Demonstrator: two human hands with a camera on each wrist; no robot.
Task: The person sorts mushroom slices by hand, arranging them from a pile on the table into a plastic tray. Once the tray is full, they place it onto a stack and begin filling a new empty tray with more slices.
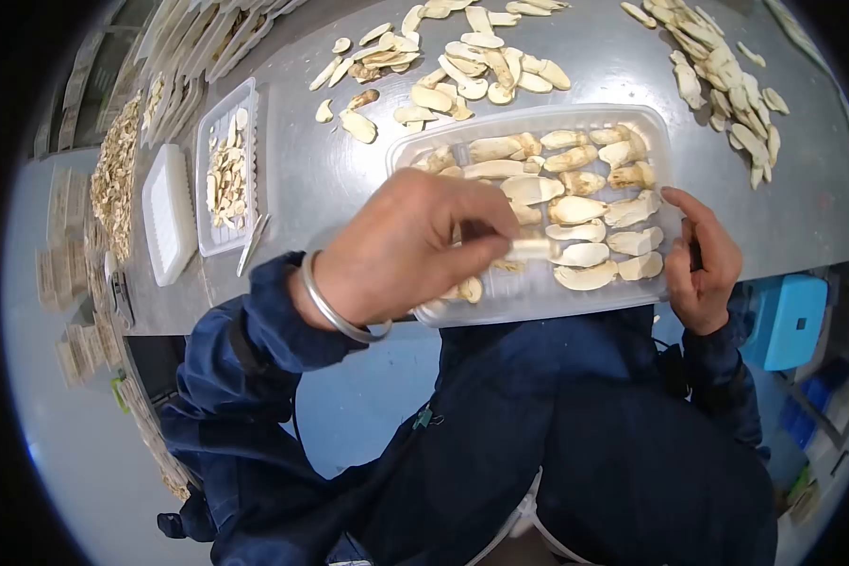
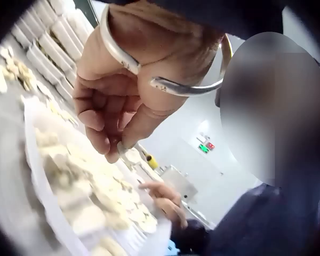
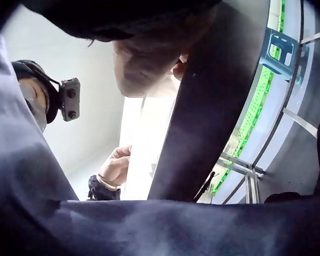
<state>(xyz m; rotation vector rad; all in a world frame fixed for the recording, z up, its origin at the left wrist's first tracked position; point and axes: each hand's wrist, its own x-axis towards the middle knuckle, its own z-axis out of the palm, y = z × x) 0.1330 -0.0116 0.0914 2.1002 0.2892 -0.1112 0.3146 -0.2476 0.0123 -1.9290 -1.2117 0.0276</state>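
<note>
My left hand [image 1: 415, 245], with a silver bangle at its wrist, pinches a pale mushroom slice [image 1: 532, 250] between thumb and fingertips, low over a clear plastic tray [image 1: 528, 309]. Rows of sliced mushrooms [image 1: 585, 208], cream with brownish skins, lie side by side in the tray. The left wrist view shows the same hand [image 2: 114, 106] from the thumb side, fingers curled together above the tray. At the tray's right end is my right hand [image 1: 706, 259], its index finger stretched to the rim and the others loosely bent. Only part of this hand [image 3: 144, 66] shows in the right wrist view.
Loose mushroom slices [image 1: 481, 71] lie behind the tray, with another heap [image 1: 726, 85] at back right. To the left stand a smaller tray of slices [image 1: 226, 174], a white tray [image 1: 167, 217] and metal tweezers [image 1: 253, 243]. A blue box [image 1: 785, 321] is below the table edge.
</note>
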